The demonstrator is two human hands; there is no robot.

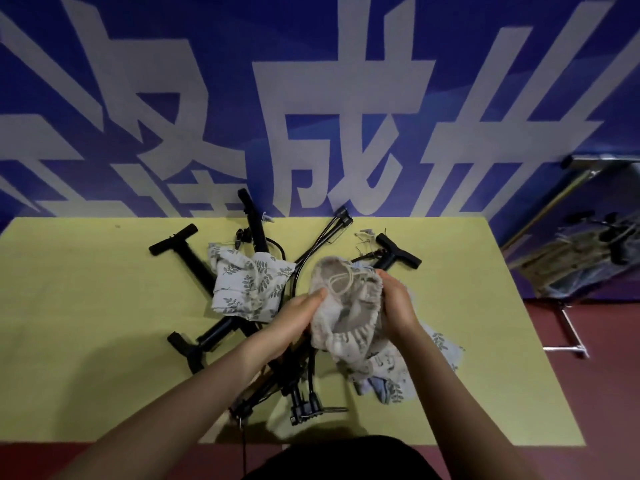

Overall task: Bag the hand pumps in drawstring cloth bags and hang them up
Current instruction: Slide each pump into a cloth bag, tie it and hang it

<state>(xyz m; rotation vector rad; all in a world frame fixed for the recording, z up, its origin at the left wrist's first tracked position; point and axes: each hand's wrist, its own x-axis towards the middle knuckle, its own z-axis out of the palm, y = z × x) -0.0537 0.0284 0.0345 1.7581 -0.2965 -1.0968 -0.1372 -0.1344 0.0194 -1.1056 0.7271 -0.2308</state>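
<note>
Both hands (349, 306) grip the beige bag (346, 306), hiding the pumps (221, 332) beneath.

Black hand pumps (194, 258) lie on a yellow-green table (86, 306) beside a white, grey-leaf-printed cloth bag (249, 285).

Both hands are holding a beige bag (346, 306) above the yellow counter (86, 323). The left hand (298, 317) is pinching the bag's left rim, and the right hand (398, 303) is gripping its right rim, so the gathered mouth is gaping toward the camera with a cord (341, 282) looping across it. A leaf-print bag (249, 285) is lying just left of it over crossed black pumps (187, 258). More leaf-print cloth (398, 372) is sitting under the right forearm. Another pump (398, 252) is lying beyond the right hand. A blue banner (311, 98) with large pale characters is standing behind the counter, and a metal rack (588, 251) is standing at the right.
</note>
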